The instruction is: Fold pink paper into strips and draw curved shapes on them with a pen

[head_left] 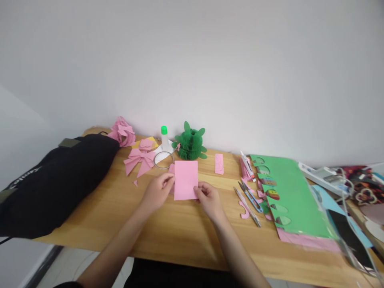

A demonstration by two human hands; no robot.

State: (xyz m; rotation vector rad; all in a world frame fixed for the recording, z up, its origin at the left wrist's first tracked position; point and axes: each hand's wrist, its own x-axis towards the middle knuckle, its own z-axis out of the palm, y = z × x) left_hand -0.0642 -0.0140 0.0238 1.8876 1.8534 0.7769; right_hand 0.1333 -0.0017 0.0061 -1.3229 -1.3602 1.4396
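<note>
A rectangular sheet of pink paper (pixel 186 180) is held up over the table, between my two hands. My right hand (pixel 210 200) pinches its lower right edge between thumb and fingers. At the left edge, my left hand (pixel 158 191) is closed in a pinch on pink paper; part of another pink layer shows behind, and I cannot tell whether it is joined to the front sheet. Just beyond are a round metal ring (pixel 163 160) and a green honeycomb paper ball (pixel 191 145) with leaf-shaped pieces. A pink paper bow (pixel 139 160) lies left of the ring.
A glue stick (pixel 165 138) stands near the wall. To the right lie thread snips (pixel 252 197), a pen (pixel 247 207), a glue tube (pixel 247 165) and a green sheet in a plastic sleeve (pixel 297 196). A black bag (pixel 66 176) covers the table's left end.
</note>
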